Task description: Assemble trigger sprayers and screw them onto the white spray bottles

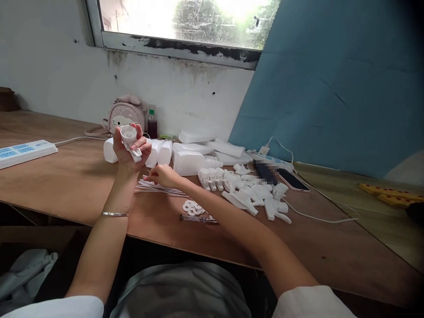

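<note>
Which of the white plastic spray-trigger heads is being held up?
The white plastic spray-trigger head in the left hand, its round cup showing; the spray-trigger heads piled beyond the right hand lie on the brown table.

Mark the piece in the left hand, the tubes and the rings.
Piece (129,135): head view, on its round cup.
Tubes (162,191): head view, about midway along the bundle.
Rings (192,208): head view, near the middle of the pile.

No words, numbers or brand names are legible. Pink bag (128,110) carries a pale cat-like face emblem (125,121); left of the bag, blue panels (24,148) on the white power strip (27,158) hold marks too small to read.
</note>
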`<state>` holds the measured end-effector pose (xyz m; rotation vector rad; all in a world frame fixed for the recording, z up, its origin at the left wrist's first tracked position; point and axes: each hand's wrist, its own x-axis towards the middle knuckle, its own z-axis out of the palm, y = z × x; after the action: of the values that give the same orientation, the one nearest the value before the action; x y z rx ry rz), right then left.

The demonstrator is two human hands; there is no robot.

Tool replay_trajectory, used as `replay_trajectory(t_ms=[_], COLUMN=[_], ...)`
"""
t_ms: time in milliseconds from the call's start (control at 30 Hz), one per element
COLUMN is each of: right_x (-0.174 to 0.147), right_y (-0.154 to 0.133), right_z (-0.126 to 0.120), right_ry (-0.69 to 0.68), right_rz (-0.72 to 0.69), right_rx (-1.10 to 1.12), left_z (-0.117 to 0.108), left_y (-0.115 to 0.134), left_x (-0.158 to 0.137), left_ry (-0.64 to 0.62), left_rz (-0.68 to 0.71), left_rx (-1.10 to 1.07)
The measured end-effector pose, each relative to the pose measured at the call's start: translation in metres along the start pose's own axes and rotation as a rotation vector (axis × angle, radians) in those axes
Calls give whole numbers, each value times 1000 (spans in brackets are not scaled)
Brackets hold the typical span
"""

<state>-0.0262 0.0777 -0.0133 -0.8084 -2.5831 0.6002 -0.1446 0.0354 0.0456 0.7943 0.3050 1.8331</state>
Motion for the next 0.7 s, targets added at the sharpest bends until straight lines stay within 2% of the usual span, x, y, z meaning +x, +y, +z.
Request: replay_trajectory(t_ms=[133,233,367,500,533,700], right_x=[-3,-8,-35,-73,-81,-96], right_y=[1,-3,-12,-20,-20,-17], right_z=[-3,-11,-33,-53,-56,-58], right_ry=[-64,-67,-60,-233,-282,-323], right_rz=[-68,-60,-14,74,104,151], right_rx=[-82,-172,-339,-544,-581,-778], left_z=[1,1,0,-2,-2,0], left_y=[0,-1,-1,-3,-3,-2], left_x=[1,1,3,5,5,5], left_ry=[-83,-120,-58,-51,-42,52], left_rz=[-20,-37,-37,-37,-38,-31], left_rx=[-137,-205,-175,-174,-158,-43])
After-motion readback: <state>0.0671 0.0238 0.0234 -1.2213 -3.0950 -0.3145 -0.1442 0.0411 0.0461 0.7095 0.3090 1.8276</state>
